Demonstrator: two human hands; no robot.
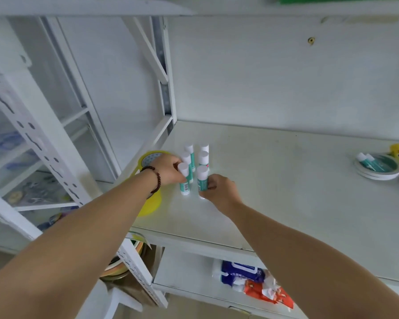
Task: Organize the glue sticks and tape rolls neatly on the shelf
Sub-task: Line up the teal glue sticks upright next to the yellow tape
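Several white-capped teal glue sticks stand upright in two rows on the white shelf (286,192). My left hand (169,170) grips the front left glue stick (184,180). My right hand (220,192) grips the front right glue stick (202,180). Behind them stand more glue sticks (203,155). A yellow tape roll (149,158) lies at the shelf's left edge, partly hidden by my left wrist. At the far right, white tape rolls (378,170) lie flat with two glue sticks (366,158) resting on them, next to a yellow glue stick (396,151).
A perforated white upright (32,139) stands at the left. Below the shelf's front edge, stacked tape rolls (124,261) sit at lower left. On the lower shelf lie blue and red packets (251,277). Another shelf (90,5) runs overhead.
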